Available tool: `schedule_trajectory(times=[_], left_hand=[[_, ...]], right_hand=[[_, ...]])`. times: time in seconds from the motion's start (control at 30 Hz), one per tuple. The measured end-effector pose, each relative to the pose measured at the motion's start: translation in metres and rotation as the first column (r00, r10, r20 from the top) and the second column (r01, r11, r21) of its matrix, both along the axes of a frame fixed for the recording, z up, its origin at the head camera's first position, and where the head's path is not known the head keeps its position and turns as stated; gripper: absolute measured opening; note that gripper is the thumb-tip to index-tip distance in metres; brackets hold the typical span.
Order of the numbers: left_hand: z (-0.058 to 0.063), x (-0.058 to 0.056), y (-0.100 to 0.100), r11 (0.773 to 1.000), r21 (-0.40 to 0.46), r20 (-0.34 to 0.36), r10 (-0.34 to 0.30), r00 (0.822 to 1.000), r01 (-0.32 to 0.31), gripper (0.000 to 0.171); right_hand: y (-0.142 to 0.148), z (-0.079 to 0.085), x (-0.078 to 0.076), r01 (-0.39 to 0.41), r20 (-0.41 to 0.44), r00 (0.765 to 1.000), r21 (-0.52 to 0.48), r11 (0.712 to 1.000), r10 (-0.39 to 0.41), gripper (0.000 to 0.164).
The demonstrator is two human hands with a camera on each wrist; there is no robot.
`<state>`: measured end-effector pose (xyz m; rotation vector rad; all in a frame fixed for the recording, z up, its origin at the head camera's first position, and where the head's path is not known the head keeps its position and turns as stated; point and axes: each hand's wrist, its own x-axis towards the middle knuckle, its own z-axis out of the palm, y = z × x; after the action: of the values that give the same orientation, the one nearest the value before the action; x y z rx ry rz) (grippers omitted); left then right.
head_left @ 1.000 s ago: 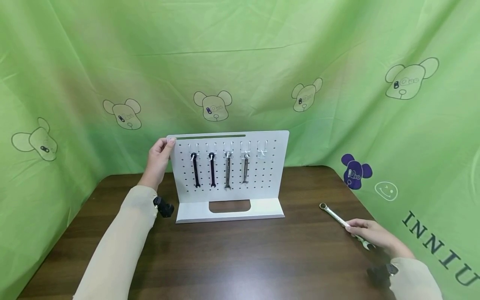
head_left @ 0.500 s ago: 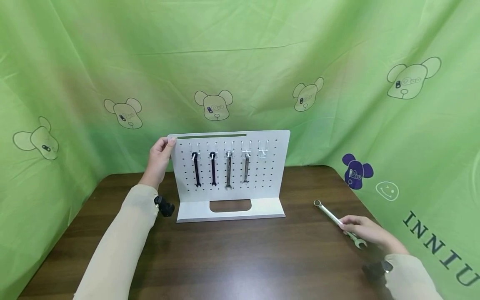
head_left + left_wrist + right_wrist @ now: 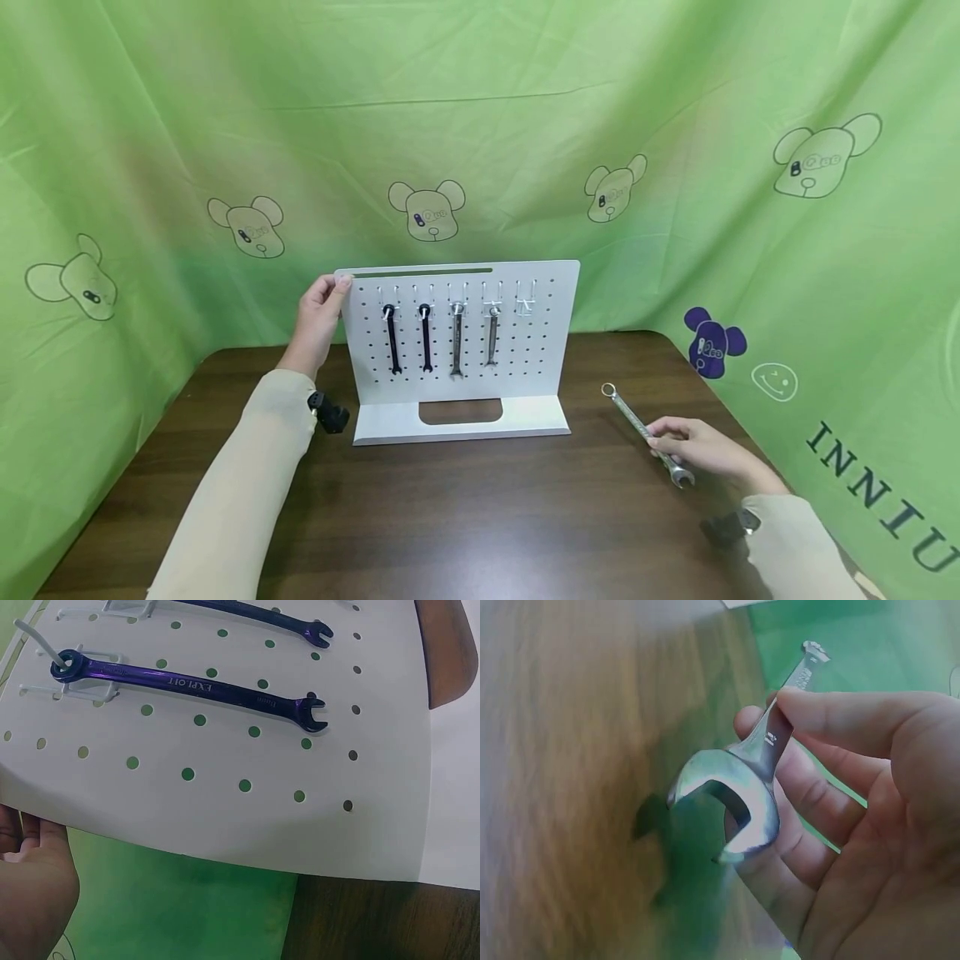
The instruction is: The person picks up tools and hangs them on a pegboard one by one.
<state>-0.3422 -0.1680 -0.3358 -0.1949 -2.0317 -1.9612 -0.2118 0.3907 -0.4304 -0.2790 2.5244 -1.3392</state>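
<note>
My left hand (image 3: 313, 325) grips the upper left corner of a white pegboard stand (image 3: 558, 325), thumb on the front face, fingers behind. On its hooks hang a dark wrench (image 3: 393, 343), a second dark wrench (image 3: 426, 343), a silver wrench (image 3: 457, 343) and a shorter silver one (image 3: 492, 342). The left wrist view shows the outer dark wrench (image 3: 195, 684) to be purplish, its ring over a hook. To the right of the stand, my right hand (image 3: 701, 450) pinches a silver combination wrench (image 3: 630, 413) by the shank. Its open end (image 3: 731, 799) faces the right wrist camera.
At the board's right, a white hook (image 3: 525, 307) carries no wrench. The stand's base (image 3: 532, 417) has a rounded cutout and rests on a brown wooden table (image 3: 465, 508). Green printed cloth (image 3: 517, 125) closes in the back and sides.
My right hand has carried the silver wrench left and a little away from me, toward the stand. The left hand keeps its grip on the board's corner.
</note>
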Motion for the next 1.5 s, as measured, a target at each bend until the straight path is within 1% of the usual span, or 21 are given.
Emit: schedule_trajectory(times=[0.1, 0.23, 0.37, 0.57, 0.8, 1.27, 1.43, 1.5], left_hand=[[0.000, 0.000, 0.000, 1.000, -0.006, 0.003, 0.006, 1.000, -0.006, 0.031], [-0.001, 0.000, 0.000, 1.000, -0.010, 0.006, 0.009, 1.000, -0.008, 0.032], [0.000, 0.001, 0.000, 1.000, -0.007, 0.006, 0.008, 1.000, -0.008, 0.031], [0.001, 0.001, 0.001, 1.000, -0.010, 0.007, 0.003, 1.000, -0.003, 0.032], [0.000, 0.000, 0.001, 1.000, -0.007, 0.009, 0.006, 1.000, -0.006, 0.030], [0.001, 0.000, 0.000, 1.000, -0.006, 0.010, -0.007, 1.000, 0.007, 0.030], [0.000, 0.000, 0.000, 1.000, -0.003, 0.003, -0.003, 1.000, 0.003, 0.032], [0.001, 0.000, 0.000, 1.000, -0.001, 0.002, -0.003, 1.000, 0.003, 0.033]], right_hand=[[-0.009, 0.003, -0.004, -0.018, 0.014, 1.000, -0.056, 0.998, 0.019, 0.030], [-0.021, 0.006, -0.008, -0.019, 0.043, 0.999, -0.124, 0.992, 0.024, 0.032], [-0.032, 0.009, -0.012, -0.016, 0.043, 0.999, -0.155, 0.988, 0.022, 0.033], [-0.049, 0.015, -0.017, -0.015, -0.006, 1.000, -0.148, 0.989, 0.015, 0.035], [-0.070, 0.023, -0.025, -0.019, -0.062, 0.998, -0.147, 0.989, 0.010, 0.030], [-0.106, 0.035, -0.043, 0.002, -0.135, 0.991, -0.166, 0.986, -0.025, 0.035], [-0.117, 0.041, -0.047, 0.001, -0.162, 0.986, -0.190, 0.982, -0.033, 0.035], [-0.121, 0.043, -0.048, 0.015, -0.159, 0.986, -0.201, 0.979, -0.048, 0.036]])
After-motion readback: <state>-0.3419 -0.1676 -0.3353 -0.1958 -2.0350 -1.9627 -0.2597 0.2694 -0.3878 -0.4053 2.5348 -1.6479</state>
